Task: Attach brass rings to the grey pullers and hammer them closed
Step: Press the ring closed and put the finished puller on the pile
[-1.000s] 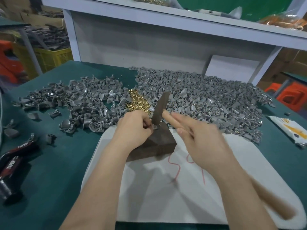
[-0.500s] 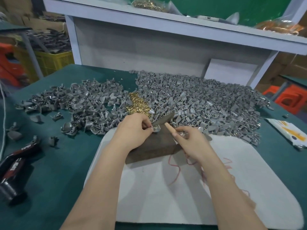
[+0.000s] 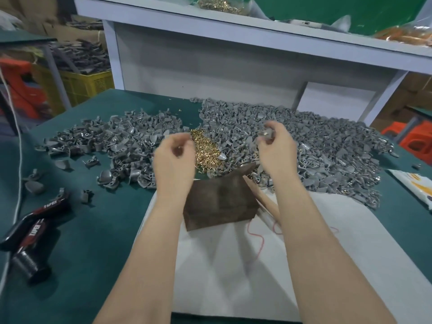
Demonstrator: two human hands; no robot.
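Here, yellow crate [image 3: 86,84] of grey parts [image 3: 79,56], right hand [image 3: 275,149] pinching puller [image 3: 267,134]

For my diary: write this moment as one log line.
left hand over gold brass ring pile, grip unclear | right hand pinches grey puller | wooden-handled hammer on brown block

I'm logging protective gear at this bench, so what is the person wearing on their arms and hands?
Nothing shows. The left hand and right hand are bare, without gloves. The left forearm and right forearm are uncovered down to the picture's bottom edge, with no sleeves. No watch, bracelet or ring is visible, though motion blur on the fingers could hide a thin ring.
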